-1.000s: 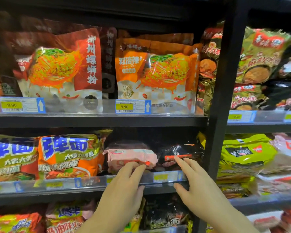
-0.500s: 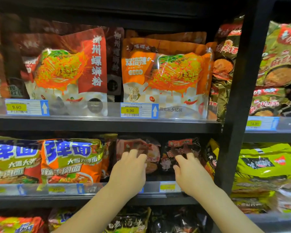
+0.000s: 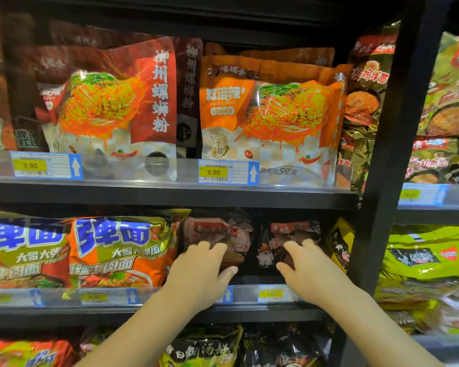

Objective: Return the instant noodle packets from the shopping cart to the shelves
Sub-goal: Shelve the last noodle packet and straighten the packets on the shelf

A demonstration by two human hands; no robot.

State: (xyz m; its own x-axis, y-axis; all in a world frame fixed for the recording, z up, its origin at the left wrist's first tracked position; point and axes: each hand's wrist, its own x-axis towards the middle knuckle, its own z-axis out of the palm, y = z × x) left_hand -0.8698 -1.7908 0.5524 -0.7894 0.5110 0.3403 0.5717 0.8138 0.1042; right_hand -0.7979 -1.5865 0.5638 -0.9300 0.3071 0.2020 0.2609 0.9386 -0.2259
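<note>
Head view, middle shelf (image 3: 170,312). Both hands are inside the bay, above its clear front rail.

Left hand (image 3: 196,271): fingers extended and fairly close together, tips laid on the lower front of the pink packet (image 3: 217,231), thumb out to the side. It presses; it does not pinch.

Right hand (image 3: 306,266): fingers likewise straight, tips against the dark packet (image 3: 293,234), thumb spread apart. I see no curl round the bag.

Task items: the pink packet and the dark packet both stand upright on the middle shelf, side by side with a dark gap between them, between the orange noodle bags (image 3: 117,250) and the yellow-black packet (image 3: 341,245).

Progress, my judgement: these two look shelved, and the hands are only seating them back into their rows. What seems left for this pair is letting go and drawing the arms out over the rail.

The shopping cart is out of view, so I cannot tell how many packets remain in it.

Frame is slightly blurred; packet labels are not readable.
</note>
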